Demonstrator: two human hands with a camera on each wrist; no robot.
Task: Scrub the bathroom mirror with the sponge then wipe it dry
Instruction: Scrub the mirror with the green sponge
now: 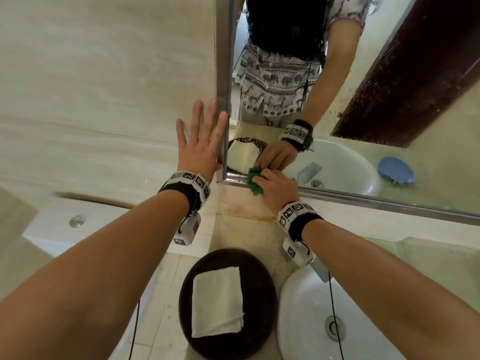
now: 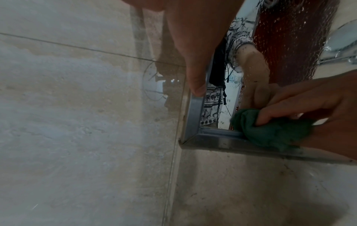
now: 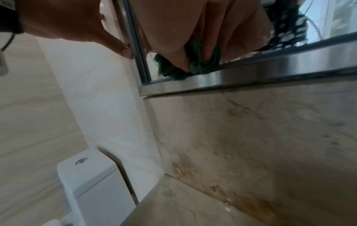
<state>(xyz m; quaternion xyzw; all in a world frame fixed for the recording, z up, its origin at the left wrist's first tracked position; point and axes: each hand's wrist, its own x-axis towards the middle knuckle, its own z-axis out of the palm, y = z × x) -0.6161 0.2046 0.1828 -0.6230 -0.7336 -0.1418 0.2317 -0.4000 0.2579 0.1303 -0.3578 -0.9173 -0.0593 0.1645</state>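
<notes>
The mirror (image 1: 363, 105) with a metal frame (image 1: 224, 61) hangs on the tiled wall above the counter. My right hand (image 1: 278, 188) grips a crumpled green sponge (image 1: 254, 181) and presses it on the glass at the mirror's lower left corner, over the bottom frame. The left wrist view shows the sponge (image 2: 270, 131) bunched under the right fingers (image 2: 286, 111); the right wrist view shows the sponge (image 3: 173, 68) on the frame (image 3: 251, 76). My left hand (image 1: 202, 141) lies flat with spread fingers on the wall beside the mirror's left edge, thumb against the frame.
A folded white towel (image 1: 218, 300) lies on a dark round tray (image 1: 262, 289) on the counter below. A white basin (image 1: 306, 315) sits to its right. A toilet cistern (image 1: 78, 222) stands at the left. Brown stains mark the backsplash (image 3: 251, 137).
</notes>
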